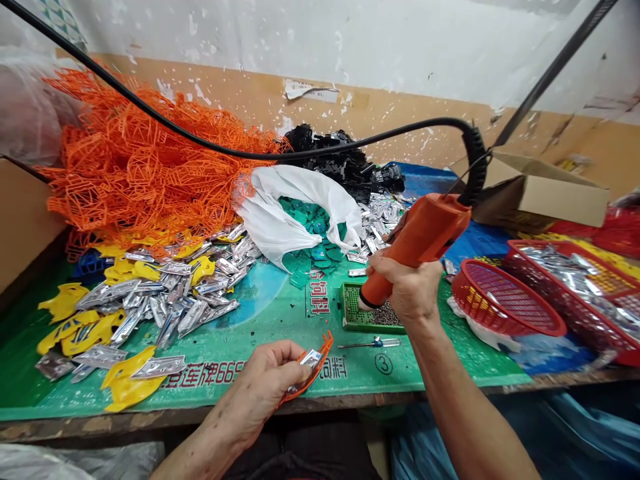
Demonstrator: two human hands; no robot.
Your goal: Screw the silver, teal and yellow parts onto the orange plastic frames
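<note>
Orange plastic piece [327, 343], with a silver plate [311, 359] against it, is in the left hand [277, 371], near the front edge of the table [273, 327]; this hand is closed firmly upon both. The right hand [409, 288] is wrapped around the body of an orange power tool [425, 228], whose tip points down over the green tray [361, 327] with small metal pieces [386, 315]; whether it touches them, I cannot tell. One small screwdriver [384, 343] lies just in front of this tray

Orange piece [320, 370] partly hidden by left grip [274, 375], cable [260, 156] cropped
</note>
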